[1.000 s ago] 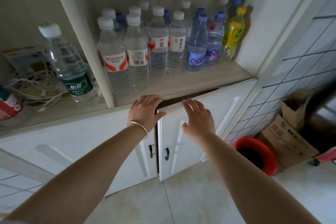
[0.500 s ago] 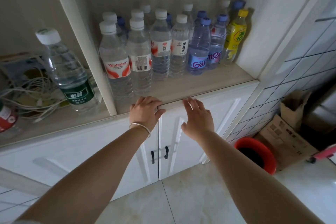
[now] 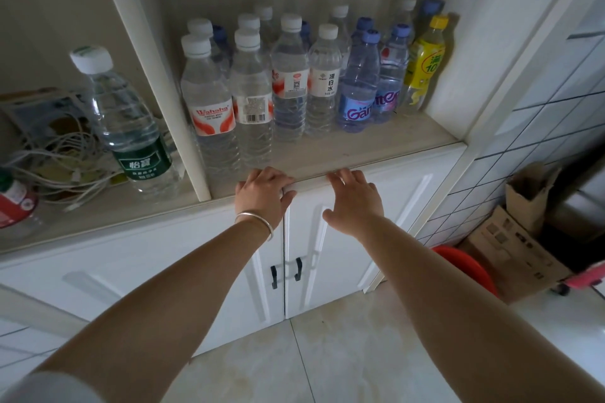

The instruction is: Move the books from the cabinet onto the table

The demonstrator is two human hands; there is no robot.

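Head view: both cabinet doors [image 3: 340, 239] are flush shut, so I can't see any books, which must be hidden inside if anywhere. My left hand [image 3: 262, 196] curls its grip over the left door's top edge, bangle [image 3: 257, 222] on the wrist; my right hand [image 3: 355, 201] lies flat, fingers spread on the right door. Beyond, the shelf [image 3: 376, 147] carries clear water bottles [image 3: 288, 82] and a yellow bottle [image 3: 425, 62]. Far left, a red container [image 3: 14, 203] is cut off beside tangled cables [image 3: 59, 167].
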